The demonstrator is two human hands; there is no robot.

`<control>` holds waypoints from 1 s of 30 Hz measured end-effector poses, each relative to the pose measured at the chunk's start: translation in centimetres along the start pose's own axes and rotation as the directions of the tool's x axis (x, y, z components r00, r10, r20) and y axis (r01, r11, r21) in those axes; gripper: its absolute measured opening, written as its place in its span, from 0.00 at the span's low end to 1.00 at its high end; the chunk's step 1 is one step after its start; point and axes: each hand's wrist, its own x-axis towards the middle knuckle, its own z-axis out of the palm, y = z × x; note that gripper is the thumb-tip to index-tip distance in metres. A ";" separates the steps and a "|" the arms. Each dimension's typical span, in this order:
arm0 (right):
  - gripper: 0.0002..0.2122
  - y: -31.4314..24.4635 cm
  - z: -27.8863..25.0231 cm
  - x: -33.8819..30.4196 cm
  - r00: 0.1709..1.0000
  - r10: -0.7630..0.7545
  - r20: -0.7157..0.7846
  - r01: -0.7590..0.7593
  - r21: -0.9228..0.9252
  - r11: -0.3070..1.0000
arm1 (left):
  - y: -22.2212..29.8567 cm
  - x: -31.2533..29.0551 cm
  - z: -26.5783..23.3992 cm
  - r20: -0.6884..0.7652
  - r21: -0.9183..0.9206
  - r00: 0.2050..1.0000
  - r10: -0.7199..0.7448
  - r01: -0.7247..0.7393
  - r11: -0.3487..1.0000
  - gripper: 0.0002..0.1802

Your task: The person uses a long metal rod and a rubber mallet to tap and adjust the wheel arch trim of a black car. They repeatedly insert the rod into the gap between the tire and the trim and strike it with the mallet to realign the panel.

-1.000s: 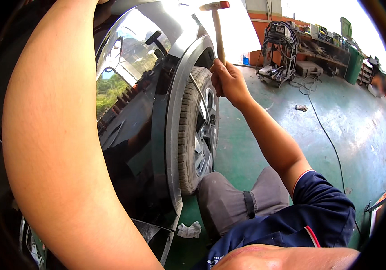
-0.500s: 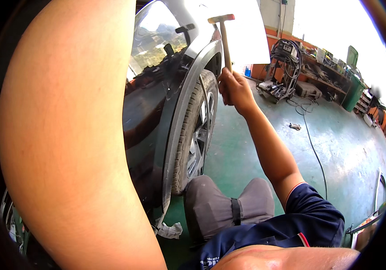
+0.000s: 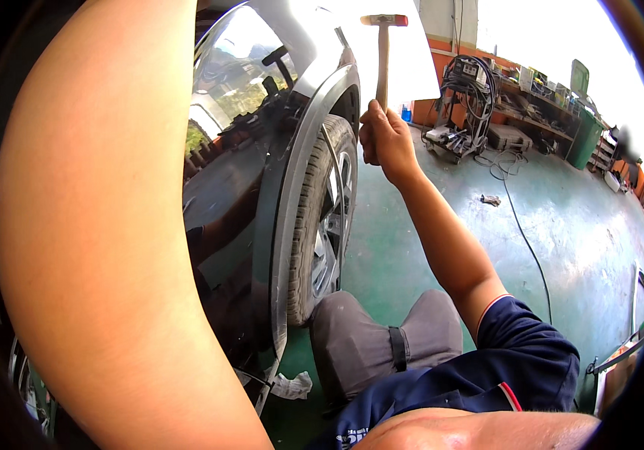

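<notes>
My right hand (image 3: 388, 144) is closed round the wooden handle of a hammer (image 3: 383, 64). The hammer stands upright above my fist, its head at the top with a red face on the right end. Beside it on the left is the dark, glossy car body (image 3: 224, 217), with a grey wheel-arch trim (image 3: 283, 195) over a tyre and alloy wheel (image 3: 329, 217). A gap shows between the hammer and the car. My left arm (image 3: 97, 225) fills the left side, very close, and runs up past the top edge; its hand is out of sight.
A wheeled machine with coiled cables (image 3: 466, 97) stands at the far right, near a cluttered workbench (image 3: 535, 116) and a green bin (image 3: 586, 139). A black cable (image 3: 526, 240) crosses the green floor. Crumpled white paper (image 3: 292, 385) lies below the wheel arch.
The hammer has gone from leaning left to nearly upright, its head shifting right and slightly up. My right hand stays closed on it. The view has shifted a little.
</notes>
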 end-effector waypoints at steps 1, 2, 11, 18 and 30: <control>0.19 0.0 -0.3 0.1 0.998 0.046 0.051 -0.044 -0.032 0.999 | 0.0 -0.1 0.0 0.000 -0.001 1.000 0.002 -0.002 1.000 0.40; 0.18 0.1 -0.5 0.2 0.991 0.093 0.101 -0.086 -0.067 0.994 | 0.0 -0.2 0.0 -0.001 -0.003 1.000 0.004 -0.004 1.000 0.40; 0.18 -0.4 0.1 0.0 1.000 0.005 -0.023 -0.005 -0.025 1.000 | -0.4 -0.6 0.3 -0.058 -0.030 0.998 0.009 -0.011 0.999 0.42; 0.18 0.1 0.4 -0.6 0.999 -0.028 0.016 0.029 -0.035 0.999 | -7.4 11.7 7.1 -0.327 -0.125 0.906 0.267 -0.321 0.939 0.43; 0.18 0.7 0.0 -1.5 0.999 0.028 0.015 -0.027 -0.075 0.997 | 0.4 0.2 1.0 -0.120 0.001 0.993 0.022 -0.022 1.000 0.44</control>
